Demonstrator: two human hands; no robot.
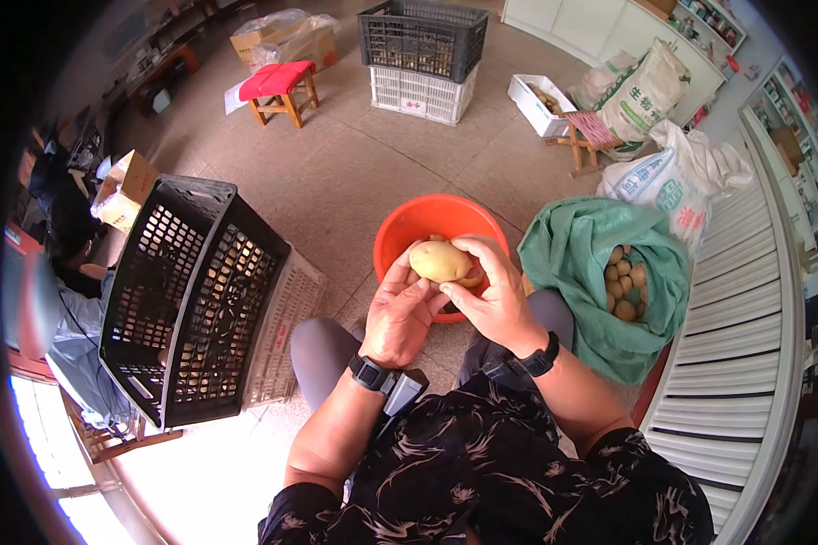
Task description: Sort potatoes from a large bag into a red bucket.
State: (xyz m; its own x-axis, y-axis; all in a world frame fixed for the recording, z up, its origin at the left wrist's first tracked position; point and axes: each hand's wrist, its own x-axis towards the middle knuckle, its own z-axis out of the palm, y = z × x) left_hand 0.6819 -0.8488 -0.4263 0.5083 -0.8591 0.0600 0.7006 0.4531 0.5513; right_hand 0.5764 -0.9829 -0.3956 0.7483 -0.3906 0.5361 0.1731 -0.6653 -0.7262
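Note:
Between my two hands, above an orange plastic basin, I hold a yellow potato (440, 262). My left hand (403, 306) cups it from the left and below, thumb on its lower side. My right hand (494, 289) grips its right end with thumb and fingers. The orange plastic basin (402, 214) stands on the floor just beyond my knees; more potatoes show partly inside it, mostly hidden by my hands. To the right of the basin, a green woven sack (572, 238) lies open with several brown potatoes (625, 279) in it.
A black plastic crate (225, 300) on a white crate (290, 327) stands close at my left. Ahead are another black crate (422, 41), a red-topped stool (277, 82) and a white box (542, 109) of potatoes. White sacks (661, 184) and a radiator (722, 381) line the right. A person sits at far left.

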